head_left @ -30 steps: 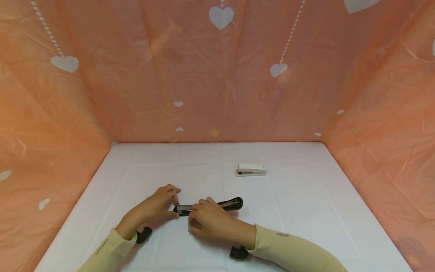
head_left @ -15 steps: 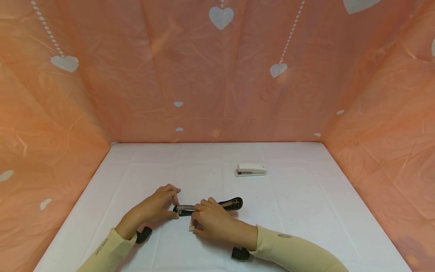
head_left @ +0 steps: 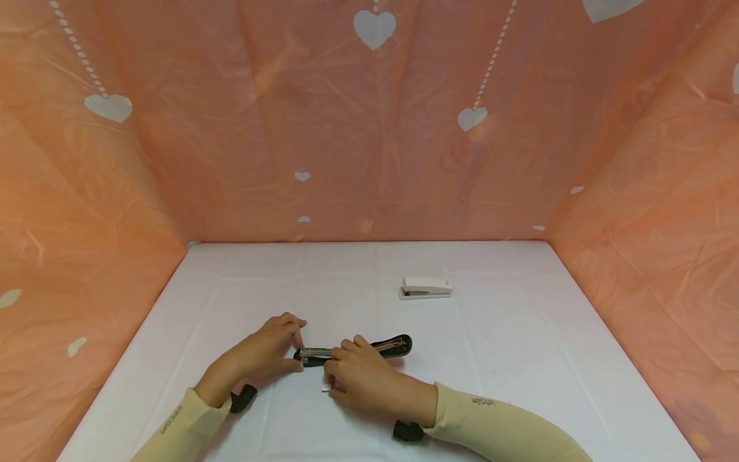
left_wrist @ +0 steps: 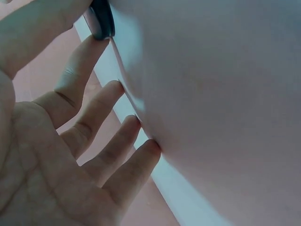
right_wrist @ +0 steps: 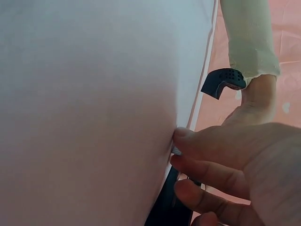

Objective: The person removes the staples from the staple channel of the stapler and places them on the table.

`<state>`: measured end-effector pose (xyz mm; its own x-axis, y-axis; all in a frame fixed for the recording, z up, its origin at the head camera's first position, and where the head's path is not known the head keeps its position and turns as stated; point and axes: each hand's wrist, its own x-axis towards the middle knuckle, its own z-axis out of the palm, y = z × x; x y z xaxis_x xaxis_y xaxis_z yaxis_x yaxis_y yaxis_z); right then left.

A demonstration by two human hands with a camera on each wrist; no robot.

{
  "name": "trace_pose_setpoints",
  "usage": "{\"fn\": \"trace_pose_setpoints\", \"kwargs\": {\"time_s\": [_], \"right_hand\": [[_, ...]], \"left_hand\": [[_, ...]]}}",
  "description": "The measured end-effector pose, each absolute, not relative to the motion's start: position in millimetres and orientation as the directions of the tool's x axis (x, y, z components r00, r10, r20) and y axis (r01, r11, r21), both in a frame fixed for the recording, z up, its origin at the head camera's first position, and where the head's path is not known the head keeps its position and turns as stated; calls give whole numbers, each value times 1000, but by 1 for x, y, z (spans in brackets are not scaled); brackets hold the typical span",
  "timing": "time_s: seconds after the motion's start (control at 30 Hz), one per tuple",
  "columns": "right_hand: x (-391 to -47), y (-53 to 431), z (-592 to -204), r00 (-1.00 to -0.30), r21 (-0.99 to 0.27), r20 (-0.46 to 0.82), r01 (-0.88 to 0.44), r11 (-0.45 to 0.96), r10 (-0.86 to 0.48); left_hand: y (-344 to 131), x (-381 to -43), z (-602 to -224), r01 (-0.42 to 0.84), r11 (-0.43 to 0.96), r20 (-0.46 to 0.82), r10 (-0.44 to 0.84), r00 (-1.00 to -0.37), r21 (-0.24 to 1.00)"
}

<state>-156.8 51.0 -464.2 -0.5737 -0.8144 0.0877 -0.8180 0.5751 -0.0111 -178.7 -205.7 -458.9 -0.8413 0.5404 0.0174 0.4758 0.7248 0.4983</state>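
Observation:
A black stapler (head_left: 394, 346) lies opened out on the white-covered table, its metal staple channel facing up. At its left end my left hand (head_left: 265, 350) pinches it between thumb and forefinger. The left wrist view shows the stapler's dark rounded end (left_wrist: 102, 19) at the forefinger, while the other fingertips rest on the cloth. Across the stapler's middle lies my right hand (head_left: 360, 375), covering part of the channel. Its thumb and forefinger pinch a small silvery-white strip (head_left: 326, 387) close over the cloth. In the right wrist view, that strip (right_wrist: 176, 151) shows between the fingertips.
A white stapler (head_left: 425, 288) stands farther back, right of centre. The white tablecloth (head_left: 502, 359) extends around both hands. Orange sheeting with pale hearts (head_left: 369, 141) walls the table at the back and sides. A black wrist mount (head_left: 408, 431) sits under the right wrist.
My right hand has shifted slightly right with the small strip, which shows less from above now. My left hand and both staplers have stayed in place.

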Motion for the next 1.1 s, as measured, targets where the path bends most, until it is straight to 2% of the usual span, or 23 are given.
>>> {"fn": "trace_pose_setpoints", "kwargs": {"time_s": [0.3,0.53,0.77,1.1], "right_hand": [[-155,54,-458,-565,-15,82,-824,566,-821],[-161,62,-451,-536,-95,176,-844,528,-825],[-166,78,-436,-539,-223,257,-840,494,-802],[-186,113,-420,-516,-298,421,-855,424,-746]], "left_hand": [[-209,-180,-461,457,713,-9,545,-839,531],[-218,-184,-462,413,668,-91,583,-807,619],[-218,-190,-455,322,655,-175,575,-799,684],[-206,-206,-439,355,736,-150,523,-839,576]]}}
